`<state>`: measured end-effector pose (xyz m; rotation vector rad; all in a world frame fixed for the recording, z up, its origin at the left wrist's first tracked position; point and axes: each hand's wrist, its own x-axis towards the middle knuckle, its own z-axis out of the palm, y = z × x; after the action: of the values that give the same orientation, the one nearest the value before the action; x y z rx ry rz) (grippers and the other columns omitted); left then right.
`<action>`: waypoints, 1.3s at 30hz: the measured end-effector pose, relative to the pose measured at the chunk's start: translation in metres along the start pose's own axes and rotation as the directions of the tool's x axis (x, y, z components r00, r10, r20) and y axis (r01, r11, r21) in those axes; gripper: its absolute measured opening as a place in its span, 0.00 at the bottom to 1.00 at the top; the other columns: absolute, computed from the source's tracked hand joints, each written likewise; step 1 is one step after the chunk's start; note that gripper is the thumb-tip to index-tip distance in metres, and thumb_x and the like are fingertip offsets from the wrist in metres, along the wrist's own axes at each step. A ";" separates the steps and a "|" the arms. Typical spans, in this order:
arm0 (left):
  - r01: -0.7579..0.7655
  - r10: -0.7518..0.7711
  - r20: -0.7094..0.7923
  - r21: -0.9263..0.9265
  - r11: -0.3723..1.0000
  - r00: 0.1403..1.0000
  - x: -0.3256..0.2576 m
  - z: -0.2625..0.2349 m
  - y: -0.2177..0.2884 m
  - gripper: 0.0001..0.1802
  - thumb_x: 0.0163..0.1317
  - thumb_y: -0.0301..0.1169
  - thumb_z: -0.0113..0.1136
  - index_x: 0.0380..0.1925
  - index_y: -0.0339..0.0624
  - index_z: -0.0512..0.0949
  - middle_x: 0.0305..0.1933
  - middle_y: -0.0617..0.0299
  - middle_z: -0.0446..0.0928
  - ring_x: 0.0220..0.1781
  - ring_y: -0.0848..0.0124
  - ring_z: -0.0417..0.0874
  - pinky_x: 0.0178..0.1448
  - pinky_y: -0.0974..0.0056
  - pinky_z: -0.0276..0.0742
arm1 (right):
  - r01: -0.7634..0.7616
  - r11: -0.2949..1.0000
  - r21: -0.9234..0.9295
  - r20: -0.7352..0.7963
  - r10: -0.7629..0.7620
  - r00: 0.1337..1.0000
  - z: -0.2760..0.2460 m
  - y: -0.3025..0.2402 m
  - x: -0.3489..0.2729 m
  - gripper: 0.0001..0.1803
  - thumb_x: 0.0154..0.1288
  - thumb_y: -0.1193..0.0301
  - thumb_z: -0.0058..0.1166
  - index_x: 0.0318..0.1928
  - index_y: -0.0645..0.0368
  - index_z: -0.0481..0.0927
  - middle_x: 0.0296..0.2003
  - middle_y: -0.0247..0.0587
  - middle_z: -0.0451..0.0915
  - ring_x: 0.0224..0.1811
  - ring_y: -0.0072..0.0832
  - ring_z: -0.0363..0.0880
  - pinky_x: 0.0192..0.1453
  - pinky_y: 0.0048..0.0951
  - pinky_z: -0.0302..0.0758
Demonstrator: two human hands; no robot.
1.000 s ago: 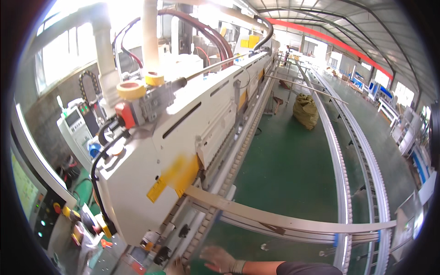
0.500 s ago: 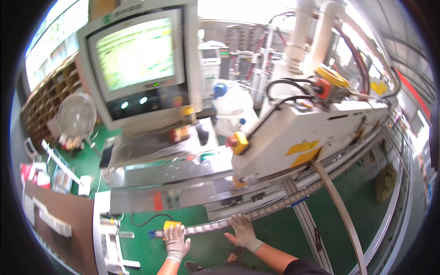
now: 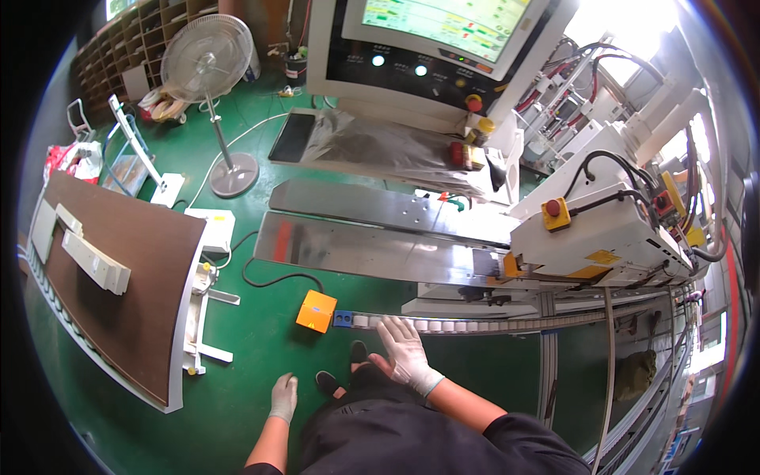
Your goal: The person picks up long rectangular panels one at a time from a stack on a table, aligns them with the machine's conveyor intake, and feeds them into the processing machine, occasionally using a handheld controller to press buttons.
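Observation:
My right hand (image 3: 405, 351), in a pale glove, is spread with its fingers stretched over the near end of a narrow roller rail (image 3: 467, 325). Whether the fingertips touch the rollers I cannot tell. A blue cap (image 3: 342, 318) closes the rail's end just left of those fingers. My left hand (image 3: 284, 397), gloved as well, hangs low at my left side with its fingers curled in, and nothing shows in it. Between the hands' reach and the machine sits an orange box (image 3: 317, 311) with a black cable.
At left stands a brown-topped table (image 3: 119, 317) bearing cream strips (image 3: 95, 260). Ahead runs a metal machine bed (image 3: 364, 245), below a control screen (image 3: 443, 24). A white machine head (image 3: 602, 237) with a red stop button (image 3: 552, 207) is at right. A fan (image 3: 207, 63) stands far left.
My view has swung left and downward. The left hand has come away from the rail and dropped to my side, its fingers curling. My right hand stays over the rail, nearer its blue end.

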<state>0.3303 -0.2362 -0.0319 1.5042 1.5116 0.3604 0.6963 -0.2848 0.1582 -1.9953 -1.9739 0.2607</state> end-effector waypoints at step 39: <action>-0.131 -0.375 -0.383 -0.825 0.550 0.844 0.219 -0.516 -0.038 0.16 0.75 0.43 0.59 0.32 0.45 0.73 0.25 0.67 0.74 0.25 0.76 0.75 0.29 0.67 0.74 | -0.427 0.817 0.388 0.653 0.084 0.753 0.207 -0.214 0.175 0.29 0.71 0.53 0.60 0.61 0.62 0.82 0.59 0.53 0.84 0.63 0.45 0.81 0.67 0.38 0.76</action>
<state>-0.0430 0.1564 0.1178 0.5008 1.4811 1.3001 0.4287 -0.0917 0.0569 -1.9350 -1.6246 1.5228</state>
